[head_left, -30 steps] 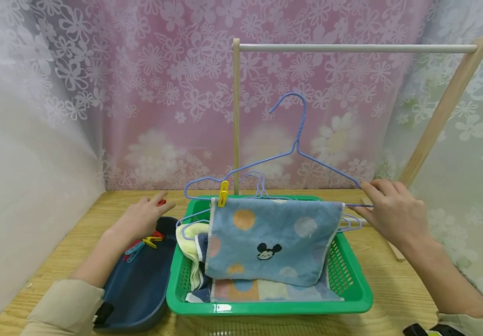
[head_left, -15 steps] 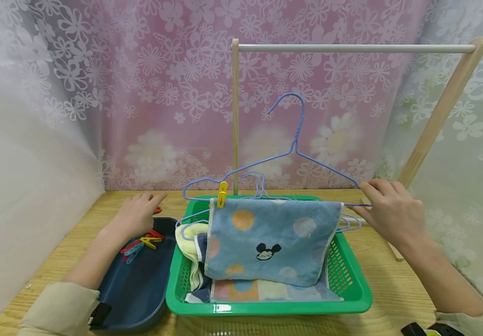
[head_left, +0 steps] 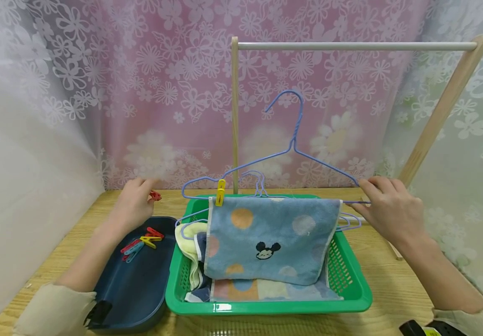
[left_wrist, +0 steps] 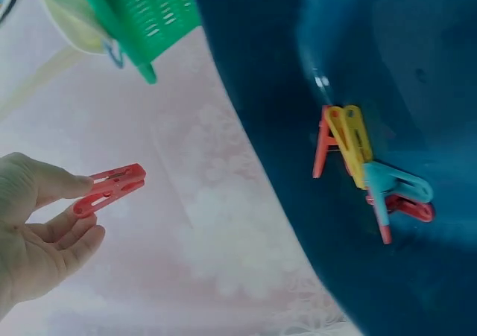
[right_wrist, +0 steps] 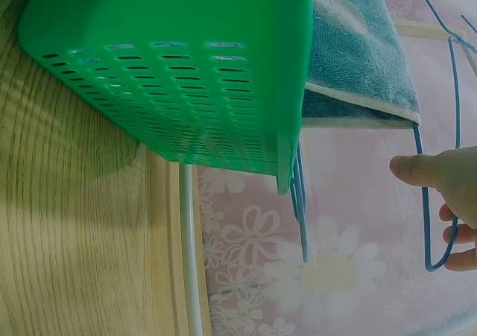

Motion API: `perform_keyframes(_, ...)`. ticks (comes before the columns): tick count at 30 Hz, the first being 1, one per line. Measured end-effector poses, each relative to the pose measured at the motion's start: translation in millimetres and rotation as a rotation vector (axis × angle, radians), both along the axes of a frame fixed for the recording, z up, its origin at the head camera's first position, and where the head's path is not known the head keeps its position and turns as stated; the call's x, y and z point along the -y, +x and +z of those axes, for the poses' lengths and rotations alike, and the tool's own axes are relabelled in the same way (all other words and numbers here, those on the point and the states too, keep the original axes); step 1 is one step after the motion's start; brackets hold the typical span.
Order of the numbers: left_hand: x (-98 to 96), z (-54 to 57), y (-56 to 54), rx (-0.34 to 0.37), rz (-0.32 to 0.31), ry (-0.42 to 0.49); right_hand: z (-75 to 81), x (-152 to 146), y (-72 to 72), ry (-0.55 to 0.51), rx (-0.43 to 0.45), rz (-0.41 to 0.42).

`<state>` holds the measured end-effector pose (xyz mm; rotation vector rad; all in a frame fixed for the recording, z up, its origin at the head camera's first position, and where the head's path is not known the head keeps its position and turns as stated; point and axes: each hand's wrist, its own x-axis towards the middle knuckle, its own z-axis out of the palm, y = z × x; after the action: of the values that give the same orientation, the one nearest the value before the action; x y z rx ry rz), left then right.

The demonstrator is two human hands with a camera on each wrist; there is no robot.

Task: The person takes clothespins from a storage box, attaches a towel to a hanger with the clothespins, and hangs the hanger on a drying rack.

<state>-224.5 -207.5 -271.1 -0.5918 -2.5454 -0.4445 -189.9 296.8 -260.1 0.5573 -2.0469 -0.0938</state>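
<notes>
Moved: my left hand [head_left: 132, 203] is up and slightly back from the tray [head_left: 140, 294], bringing the red clothespin [head_left: 155, 195] along; my right hand [head_left: 394, 210] and the hanger [head_left: 295, 138] sit nearly where they were.
Left hand: thumb and fingers pinch the red clothespin, near the tray's far end.
Right hand: thumb and fingers hold the hanger's right end.
Towel: blue towel [head_left: 273, 233] folded over the bottom bar; yellow clothespin [head_left: 220, 192] by its left corner, no clip visible on the right.
Slip risk: tilting the hanger could slide the towel's unclipped side.
Drop risk: an off-centre squeeze might pop the red clothespin out.
Snag risk: spare hangers [head_left: 262, 182] sit just behind; a low sideways swing could catch them.
Tray: loose clips [head_left: 134, 251] in red, yellow and light blue, clustered toward the far end.
Basket: green basket [head_left: 266, 308] has pale-yellow cloth [head_left: 188, 245], navy and patterned cloths, plus those spare hangers.
</notes>
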Motion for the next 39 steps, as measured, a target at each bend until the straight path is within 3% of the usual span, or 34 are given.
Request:
perform_keyframes(8,-7.7,18.6,13.3,0.002,0.011,0.074,-0.8,0.1,0.4,0.010,-0.004,-0.006)
perform_keyframes(17,-23.2,42.8,30.1,-0.016,-0.055,0.151,0.6,1.6,1.4,0.004,0.002,-0.009)
perform_keyframes(23,-31.7,50.0,37.7,-0.091,-0.108,0.186,1.0,2.3,2.4,0.001,0.012,-0.018)
perform_keyframes(27,-36.5,54.0,40.3,-0.177,-0.148,0.205,1.3,2.2,2.5,-0.007,0.023,-0.021)
perform_keyframes(32,-40.6,59.0,43.0,-0.290,-0.145,0.261,2.1,1.4,3.2,-0.002,0.046,-0.031)
perform_keyframes(39,-45.4,70.5,52.3,-0.293,-0.128,0.301,2.6,2.9,2.9,0.002,0.056,-0.044)
